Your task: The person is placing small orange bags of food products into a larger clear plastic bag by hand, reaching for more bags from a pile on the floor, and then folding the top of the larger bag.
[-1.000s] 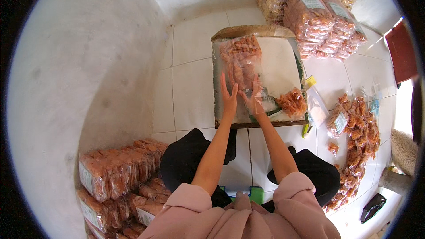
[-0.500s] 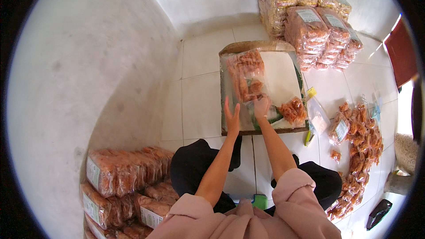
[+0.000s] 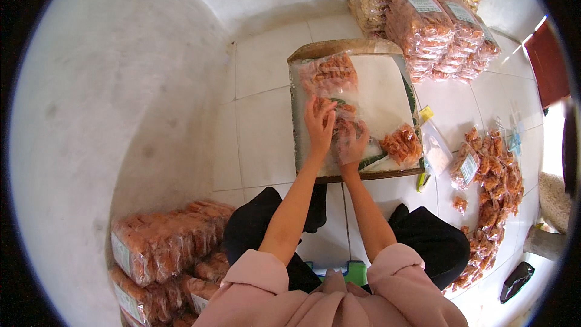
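Observation:
A large clear plastic bag (image 3: 315,72) lies on a low wooden board, filled at its far end with rows of small packs of orange-brown snack (image 3: 339,75). My left hand (image 3: 319,124) rests on the bag's near half, fingers spread over the packs. At the bag's near end, my right hand (image 3: 351,145) curls around small snack packs, partly behind the clear film; its thumb is hard to make out. A small heap of the same packs (image 3: 402,145) sits on the board's near right corner.
The board (image 3: 381,97) has a raised far edge. Right of it lie a clear bag with a yellow top (image 3: 434,145), a green cutter (image 3: 422,181) and loose snack packs (image 3: 493,188). Filled bags (image 3: 417,18) stand stacked far right; more filled bags (image 3: 169,242) are at near left.
My left hand has moved from beside the bag onto its packs. My right hand has shifted slightly left and nearer to me. The view has shifted a little.

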Available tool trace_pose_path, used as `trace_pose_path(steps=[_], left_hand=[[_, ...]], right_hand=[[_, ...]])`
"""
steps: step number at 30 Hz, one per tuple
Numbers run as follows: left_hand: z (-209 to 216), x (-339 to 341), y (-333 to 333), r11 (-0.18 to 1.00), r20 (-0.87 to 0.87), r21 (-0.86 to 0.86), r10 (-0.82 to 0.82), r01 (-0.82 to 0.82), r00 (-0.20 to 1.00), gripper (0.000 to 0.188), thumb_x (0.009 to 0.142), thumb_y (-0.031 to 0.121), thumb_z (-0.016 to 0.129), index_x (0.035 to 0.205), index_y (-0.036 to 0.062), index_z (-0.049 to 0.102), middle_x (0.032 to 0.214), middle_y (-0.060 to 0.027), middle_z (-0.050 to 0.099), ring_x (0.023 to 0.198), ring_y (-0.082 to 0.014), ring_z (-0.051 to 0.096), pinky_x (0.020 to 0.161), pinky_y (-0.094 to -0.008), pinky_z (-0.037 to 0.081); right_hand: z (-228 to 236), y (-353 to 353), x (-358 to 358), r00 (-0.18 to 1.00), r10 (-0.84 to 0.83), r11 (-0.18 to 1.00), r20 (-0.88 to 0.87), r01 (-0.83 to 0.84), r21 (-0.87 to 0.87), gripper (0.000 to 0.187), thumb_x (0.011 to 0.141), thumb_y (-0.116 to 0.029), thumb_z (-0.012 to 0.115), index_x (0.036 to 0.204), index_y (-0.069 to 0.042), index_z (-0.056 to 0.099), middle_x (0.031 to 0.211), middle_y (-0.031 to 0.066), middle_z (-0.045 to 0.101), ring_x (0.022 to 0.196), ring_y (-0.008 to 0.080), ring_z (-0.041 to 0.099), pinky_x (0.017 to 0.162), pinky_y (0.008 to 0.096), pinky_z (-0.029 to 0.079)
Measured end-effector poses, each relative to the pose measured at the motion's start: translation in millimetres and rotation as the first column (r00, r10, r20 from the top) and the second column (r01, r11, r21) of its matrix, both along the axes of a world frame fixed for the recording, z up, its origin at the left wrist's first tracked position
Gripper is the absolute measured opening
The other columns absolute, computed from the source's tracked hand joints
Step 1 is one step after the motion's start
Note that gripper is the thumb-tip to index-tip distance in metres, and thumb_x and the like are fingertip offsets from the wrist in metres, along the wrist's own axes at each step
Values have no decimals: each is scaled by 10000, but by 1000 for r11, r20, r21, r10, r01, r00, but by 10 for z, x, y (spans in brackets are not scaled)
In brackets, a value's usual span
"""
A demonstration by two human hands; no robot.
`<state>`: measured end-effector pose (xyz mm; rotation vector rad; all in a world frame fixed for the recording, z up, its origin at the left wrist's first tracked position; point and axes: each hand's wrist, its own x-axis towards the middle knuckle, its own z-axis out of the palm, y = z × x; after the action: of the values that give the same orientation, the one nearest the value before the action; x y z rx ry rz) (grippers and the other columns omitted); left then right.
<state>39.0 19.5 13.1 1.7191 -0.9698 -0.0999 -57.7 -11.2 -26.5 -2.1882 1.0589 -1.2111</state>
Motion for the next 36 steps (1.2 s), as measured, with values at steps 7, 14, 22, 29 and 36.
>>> trace_pose_path(steps=[7, 14, 22, 29, 36], left_hand=[[-21, -122, 53, 993, -104, 6, 119, -119, 987, 283, 911, 325, 464, 1071, 142, 609, 1346, -106, 308, 1269, -279, 219, 1035, -434, 173], [-129, -662, 552, 942, -438, 4, 302, -335, 846, 292, 920, 318, 445, 1035, 95, 593, 1253, -99, 392, 1208, -245, 305, 1007, -411, 248], [-233, -1243, 696, 911, -404, -10, 374, -413, 835, 213, 908, 243, 482, 964, 51, 558, 1014, -100, 451, 989, -237, 447, 838, -344, 366], [-286, -1456, 648, 998, -349, 60, 37, -17, 936, 266, 900, 60, 391, 1146, 21, 487, 1106, -127, 468, 1031, -247, 456, 847, -308, 377], [-529, -999, 29, 992, -745, -81, -122, 93, 656, 436, 934, 102, 336, 1363, 36, 288, 1388, -97, 316, 1259, -222, 327, 1033, -322, 256]], right_hand=[[64, 71, 8, 965, -198, 944, -174, 235, 231, 667, 675, -105, 693, 1255, -46, 370, 1130, 208, 437, 1039, 375, 444, 874, 446, 383], [217, 499, -684, 999, -37, 856, 27, 17, 517, 705, 681, 15, 629, 1301, -43, 297, 1156, 224, 382, 1013, 421, 445, 854, 445, 403], [219, 394, -1092, 982, 182, 955, 43, -187, 231, 596, 708, 80, 539, 1265, -25, 352, 1131, 220, 400, 1057, 403, 421, 905, 433, 363], [54, 78, -752, 981, 188, 980, -49, -191, -52, 430, 756, 41, 507, 1182, -6, 470, 1270, 197, 396, 1157, 383, 386, 959, 419, 325], [125, -370, -443, 940, 339, 930, 39, -342, 135, 556, 766, 40, 477, 1309, -33, 382, 1349, 218, 329, 1221, 392, 340, 981, 427, 318]])
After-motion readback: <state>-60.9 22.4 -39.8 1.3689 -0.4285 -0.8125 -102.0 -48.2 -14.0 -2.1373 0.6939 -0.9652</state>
